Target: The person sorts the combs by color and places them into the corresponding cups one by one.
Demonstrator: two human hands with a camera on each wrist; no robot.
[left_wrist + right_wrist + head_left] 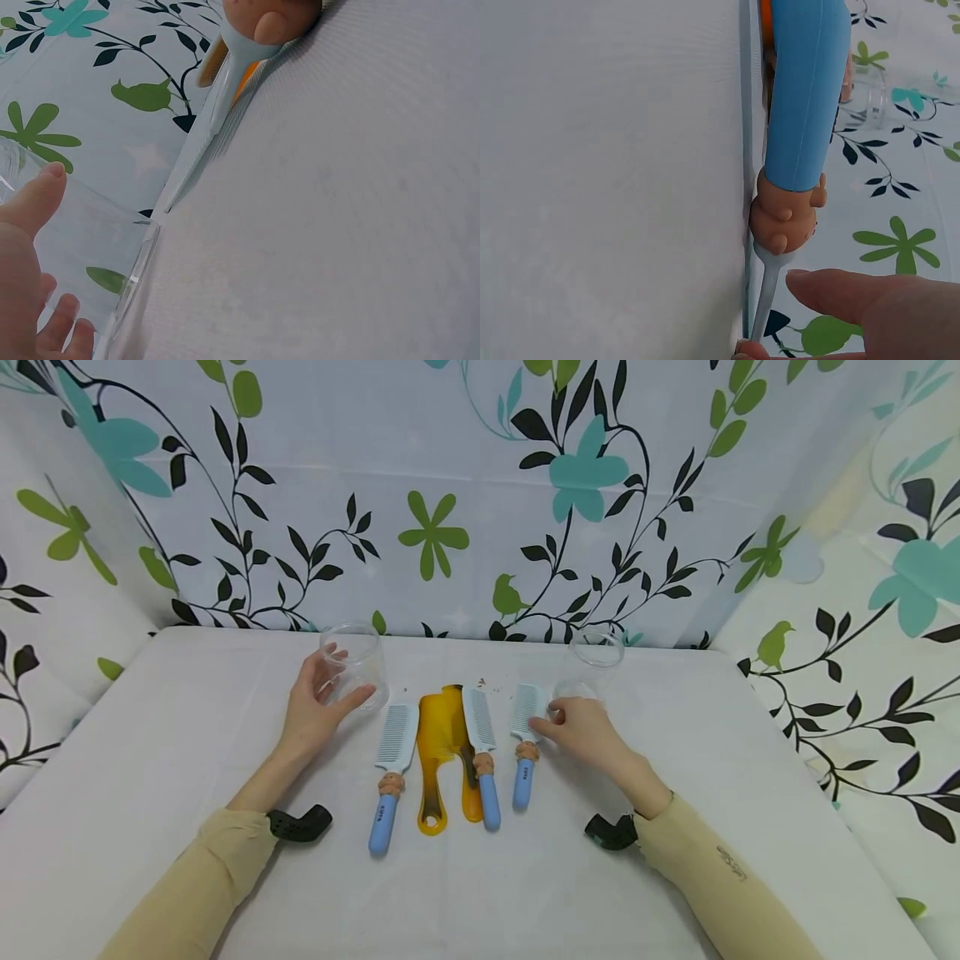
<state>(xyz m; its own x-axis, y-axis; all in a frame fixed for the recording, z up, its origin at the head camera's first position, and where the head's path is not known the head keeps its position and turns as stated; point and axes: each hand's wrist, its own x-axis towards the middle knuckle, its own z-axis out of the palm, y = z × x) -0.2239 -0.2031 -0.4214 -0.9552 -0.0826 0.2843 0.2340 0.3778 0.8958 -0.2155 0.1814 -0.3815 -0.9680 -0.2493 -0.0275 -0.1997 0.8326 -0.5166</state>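
My left hand (318, 697) holds a clear glass cup (367, 656) at the back left, thumb on the near side and fingers around it. My right hand (585, 731) is at the right-hand light-blue comb (528, 702), which has a blue handle and brown figure at its neck. The thumb overlaps the toothed part in the head view. In the right wrist view, the thumb (832, 289) stands slightly apart from the comb, with a fingertip at its far end. Behind this hand stands a second clear cup (597, 652), its lower part partly hidden.
Between the hands lie two similar light-blue combs, one left (396, 739) and one centre (480, 720). The centre one overlaps amber combs (441, 722) with two handles showing. All are on a white-covered table (450, 902). Patterned cloth (465, 468) rises behind.
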